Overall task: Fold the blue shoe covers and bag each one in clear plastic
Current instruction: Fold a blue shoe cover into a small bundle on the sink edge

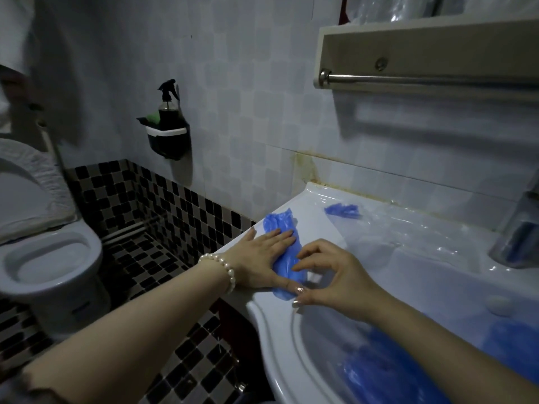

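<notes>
A: While the left hand (262, 258) lies flat, fingers straight, on the blue shoe cover (281, 243) at the sink rim (262, 313), what's the right hand (335, 275) doing?
B: Fingers curled, tips pinching the cover's near end. Cover runs toward 11 o'clock.
A: Other covers?
B: Blue heap (388, 371) in the basin at 5 o'clock, blurred, cut off. Bagged cover (342, 210) at 1 o'clock, plastic barely visible.
</notes>
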A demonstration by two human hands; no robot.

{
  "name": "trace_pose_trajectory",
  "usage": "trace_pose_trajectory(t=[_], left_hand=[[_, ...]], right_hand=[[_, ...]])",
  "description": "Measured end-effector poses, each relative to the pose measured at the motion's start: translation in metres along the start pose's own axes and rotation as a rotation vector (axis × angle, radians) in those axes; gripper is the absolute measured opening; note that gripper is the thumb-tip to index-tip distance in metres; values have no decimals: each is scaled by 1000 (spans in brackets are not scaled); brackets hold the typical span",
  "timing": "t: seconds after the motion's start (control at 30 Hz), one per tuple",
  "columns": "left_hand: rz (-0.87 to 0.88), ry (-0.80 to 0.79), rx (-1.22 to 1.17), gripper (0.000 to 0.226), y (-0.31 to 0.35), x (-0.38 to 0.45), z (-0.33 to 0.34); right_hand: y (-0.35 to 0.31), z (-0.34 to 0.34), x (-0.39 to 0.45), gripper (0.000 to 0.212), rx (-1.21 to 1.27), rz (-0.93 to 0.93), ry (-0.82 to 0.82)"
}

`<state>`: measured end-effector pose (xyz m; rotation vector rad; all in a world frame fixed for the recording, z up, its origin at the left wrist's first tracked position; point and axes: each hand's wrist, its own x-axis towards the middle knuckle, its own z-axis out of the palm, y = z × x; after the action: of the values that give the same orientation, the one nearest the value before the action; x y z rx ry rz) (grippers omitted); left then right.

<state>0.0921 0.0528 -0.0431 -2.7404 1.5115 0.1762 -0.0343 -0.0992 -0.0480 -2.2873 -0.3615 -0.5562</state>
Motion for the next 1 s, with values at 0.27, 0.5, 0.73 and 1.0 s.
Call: trace_pose_trajectory(t=[0.27,0.5,0.73,1.0], left_hand=[[-30,-103,-132,116,1,1,-11],[-52,-344,-477,114,-3,3,-40],[-35,-291,-300,112,-4,2,-30],[-53,-257,-461,105,-2,0,-31]], right_hand=[[-1,21,-9,40,54,44,101],[1,27,-6,23,38,54,134],[-11,23,11,35,-219,426,-56],[-19,25,8,28,-154,500,123]])
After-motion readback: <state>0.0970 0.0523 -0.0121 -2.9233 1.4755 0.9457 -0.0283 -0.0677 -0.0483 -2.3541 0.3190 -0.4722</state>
